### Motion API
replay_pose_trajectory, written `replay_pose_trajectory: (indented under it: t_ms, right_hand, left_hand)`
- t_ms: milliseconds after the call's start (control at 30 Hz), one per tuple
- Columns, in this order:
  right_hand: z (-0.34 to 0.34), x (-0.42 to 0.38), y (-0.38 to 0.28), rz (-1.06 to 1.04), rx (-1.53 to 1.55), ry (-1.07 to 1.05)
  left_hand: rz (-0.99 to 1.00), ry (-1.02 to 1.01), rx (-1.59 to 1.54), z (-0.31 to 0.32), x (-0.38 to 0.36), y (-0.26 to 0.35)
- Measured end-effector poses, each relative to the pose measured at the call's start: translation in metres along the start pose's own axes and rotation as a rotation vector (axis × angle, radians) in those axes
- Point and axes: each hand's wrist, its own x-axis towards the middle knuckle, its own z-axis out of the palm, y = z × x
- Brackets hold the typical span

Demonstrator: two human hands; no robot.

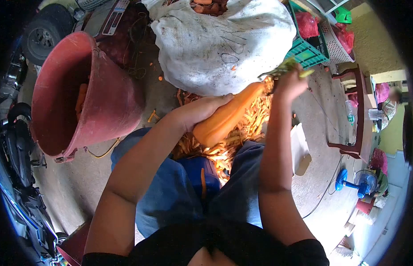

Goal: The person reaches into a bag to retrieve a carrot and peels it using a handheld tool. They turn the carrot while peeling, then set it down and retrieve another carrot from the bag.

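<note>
A large, smooth orange carrot [226, 117] lies slantwise over a heap of orange peelings [255, 115]. My left hand [208, 108] is wrapped round its thick lower end. At its upper right end my right hand [293, 84] is closed, with something yellow-green sticking out of the fist. It looks like a peeler or stalk, but blur hides which. Darker green strands [275, 72] show beside the fist. A blue container [199, 173] stands between my knees, with a strip of peel on it.
On the left stands a red bucket [113, 97] with carrots inside. A white sack [215, 48] bulges ahead, a green crate [306, 51] beside it. A white carton [299, 148] sits right of my knee. Two people are far right, near a blue fan [361, 184].
</note>
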Motion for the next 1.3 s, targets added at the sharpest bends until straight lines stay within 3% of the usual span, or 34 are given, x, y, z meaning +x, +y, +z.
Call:
replay_pose_trajectory:
  t_ms: [33,133,233,400,467,533,600,667,800,967,1200,1300]
  right_hand:
    - [-0.006,0.011,0.005,0.012,-0.021,0.047]
    - [-0.014,0.024,0.009,0.124,0.045,0.097]
    - [-0.01,0.011,-0.002,0.069,0.371,0.001]
    - [-0.001,-0.021,-0.02,0.039,0.336,-0.17]
    - [0.003,-0.031,-0.024,0.008,0.331,-0.22]
    - [0.005,-0.034,-0.023,-0.051,0.335,-0.197]
    - [0.005,-0.033,-0.023,0.035,0.346,-0.249]
    - [0.008,-0.03,-0.018,0.058,0.39,-0.236]
    - [0.005,-0.03,-0.02,0.071,0.359,-0.235]
    - [0.006,-0.037,-0.021,0.139,0.395,-0.312]
    - [0.0,-0.048,-0.035,0.085,0.278,-0.37]
    - [0.001,-0.05,-0.034,0.159,0.338,-0.398]
  left_hand:
    - [0.101,-0.019,0.107,-0.002,0.0,-0.003]
    - [0.094,0.017,0.01,0.007,-0.012,0.006]
    - [0.119,-0.126,-0.187,-0.01,-0.005,0.008]
    - [0.202,0.005,-0.316,-0.022,0.012,0.014]
    - [0.359,0.303,0.026,-0.029,0.023,0.007]
    - [0.34,0.297,0.08,-0.036,0.028,0.004]
    - [0.323,0.292,0.128,-0.04,0.029,0.003]
    - [0.354,0.422,0.53,-0.041,0.029,0.003]
    - [0.318,0.419,0.661,-0.039,0.026,0.006]
    - [0.199,0.37,0.118,-0.029,0.021,0.01]
    - [0.169,0.386,0.095,-0.034,0.021,0.011]
    - [0.145,0.391,-0.189,-0.036,0.02,0.01]
